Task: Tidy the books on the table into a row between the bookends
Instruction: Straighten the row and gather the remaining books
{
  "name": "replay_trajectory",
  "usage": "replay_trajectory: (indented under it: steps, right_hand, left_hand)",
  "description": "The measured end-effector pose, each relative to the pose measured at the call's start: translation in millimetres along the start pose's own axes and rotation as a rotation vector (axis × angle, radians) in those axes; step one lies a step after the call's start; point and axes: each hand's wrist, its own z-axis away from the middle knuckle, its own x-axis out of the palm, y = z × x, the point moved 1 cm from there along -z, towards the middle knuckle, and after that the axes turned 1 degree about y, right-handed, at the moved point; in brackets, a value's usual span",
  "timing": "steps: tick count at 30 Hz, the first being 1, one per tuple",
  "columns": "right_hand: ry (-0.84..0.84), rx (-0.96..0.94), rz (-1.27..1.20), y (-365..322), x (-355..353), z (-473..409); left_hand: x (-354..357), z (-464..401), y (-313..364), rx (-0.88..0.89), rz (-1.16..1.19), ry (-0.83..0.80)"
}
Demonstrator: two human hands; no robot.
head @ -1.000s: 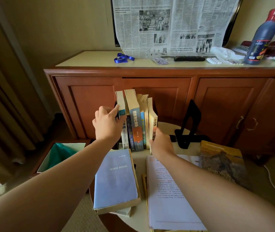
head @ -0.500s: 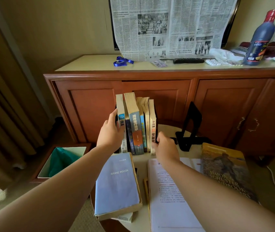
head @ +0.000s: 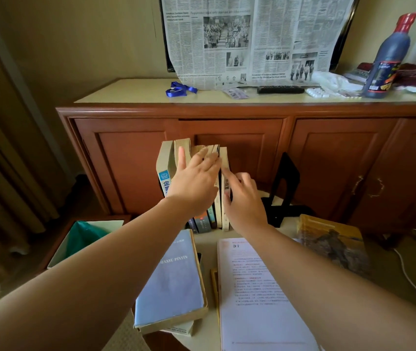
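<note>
Several books stand upright in a row [head: 166,168] at the far side of the small round table [head: 205,244]. My left hand [head: 193,182] lies flat, fingers straight, across the fronts and tops of the standing books. My right hand [head: 243,201] pinches the rightmost thin book [head: 224,158] of the row at its spine. A black bookend [head: 286,183] stands a gap to the right of the row. The left bookend is hidden behind the books. A blue-covered book [head: 174,282], an open white book [head: 255,295] and a brown-covered book [head: 333,241] lie flat nearer me.
A wooden sideboard [head: 252,138] stands right behind the table, with a newspaper [head: 252,39], a dark bottle [head: 386,59], a remote [head: 280,89] and a blue ribbon [head: 180,89] on top. A bin with a green liner [head: 85,236] sits on the floor at left.
My left hand rose from the left side of the row and now lies flat over the book tops. My right hand moved up the rightmost book. The row stands straighter.
</note>
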Motion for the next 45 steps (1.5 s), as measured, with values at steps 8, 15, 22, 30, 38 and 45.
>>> replay_trajectory:
  steps: [8, 15, 22, 30, 38, 45]
  right_hand:
    - [-0.088, 0.054, -0.105, 7.3, -10.7, -0.4]
    - [-0.066, 0.077, -0.105, 0.6, -14.7, -5.4]
    - [-0.033, 0.104, -0.102, 0.2, -14.7, -10.7]
    - [-0.021, 0.09, -0.13, 1.4, -14.3, -11.3]
    - [-0.043, 0.096, -0.093, -13.5, -11.9, -6.7]
    - [-0.199, 0.323, -0.268, -5.3, -5.2, 24.0]
  left_hand:
    - [14.7, 7.1, 10.4, -0.073, 0.031, 0.078]
    - [9.0, 4.6, 7.5, 0.013, 0.142, 0.113]
    - [3.6, -11.6, -12.7, 0.01, -0.05, -0.173]
    - [-6.3, -26.4, -28.7, 0.123, 0.023, -0.314]
    - [0.9, -3.2, -8.1, 0.052, 0.045, -0.174]
    - [32.9, 57.2, -7.5, -0.034, 0.146, 0.266]
